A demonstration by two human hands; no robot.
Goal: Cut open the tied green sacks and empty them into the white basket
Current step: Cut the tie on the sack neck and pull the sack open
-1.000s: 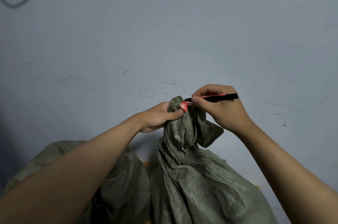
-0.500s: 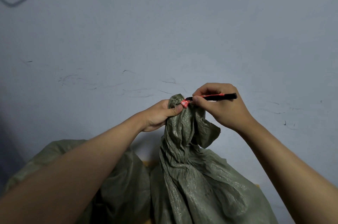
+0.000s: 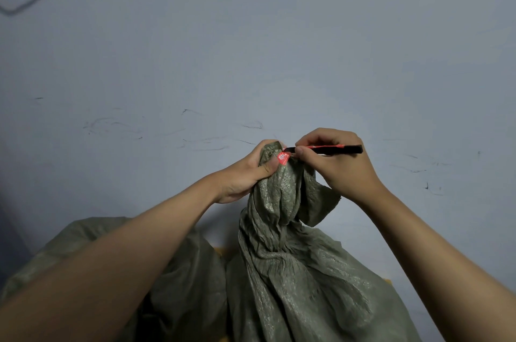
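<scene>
Sack [image 3: 282, 272]: green woven sack, standing in the lower middle of the view, neck gathered and pulled up between both hands, top bunched just under the fingers, body creased and spreading wide toward the bottom edge.
Tag [image 3: 282, 158]: small red tag or tie with white print, at the very top of the gathered neck, right between the two hands; whether it wraps the neck fully cannot be told.
Left hand [image 3: 247, 174]: curled round the top of the sack neck from the left, thumb pressed on the cloth just below the red tag, fingers wrapped behind the bunch.
Right hand [image 3: 335, 165]: fingers pinched round a cutter, held like a pen, thumb tip near the front end, hand just right of the sack neck.
Cutter [image 3: 326, 149]: slim black handle with red strip, lying nearly level, back end sticking out right past the hand, front tip at the red tag; blade itself too small to make out.
Second sack [image 3: 178, 280]: another green sack, lower left, partly hidden by the left forearm, touching the first sack's side.
Wall [image 3: 251, 48]: pale blue-grey, scuffed with thin dark scratches behind the hands, dark looping line in the upper left corner.
Basket: not in view.
</scene>
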